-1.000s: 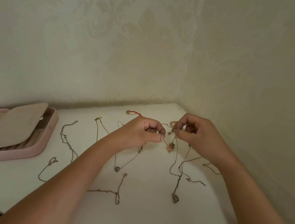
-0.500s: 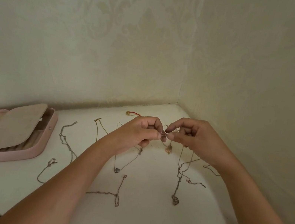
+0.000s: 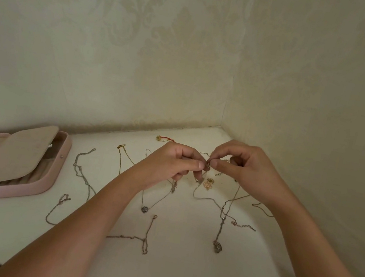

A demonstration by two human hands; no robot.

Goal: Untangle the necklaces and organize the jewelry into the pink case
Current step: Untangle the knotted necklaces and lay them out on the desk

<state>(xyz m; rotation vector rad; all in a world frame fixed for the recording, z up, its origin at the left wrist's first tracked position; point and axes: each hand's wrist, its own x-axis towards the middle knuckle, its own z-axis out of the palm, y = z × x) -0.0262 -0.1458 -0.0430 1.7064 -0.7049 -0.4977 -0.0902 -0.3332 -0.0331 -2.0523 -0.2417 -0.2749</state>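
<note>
Pinching one fine chain [image 3: 203, 198] at their fingertips, left hand [image 3: 172, 163] and right hand [image 3: 245, 170] hold something light, limp and kink-prone, likely best held close in, never tugged.

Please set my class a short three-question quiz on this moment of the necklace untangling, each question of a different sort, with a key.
1. True or false: the pink case is closed.
2. What do the left hand and the right hand pinch between them? A) a fine chain B) a wristwatch C) a hair comb
3. Fill in: the pink case lies on the person's ___ side.
Key: 1 false (it lies open); 2 A; 3 left.
</note>
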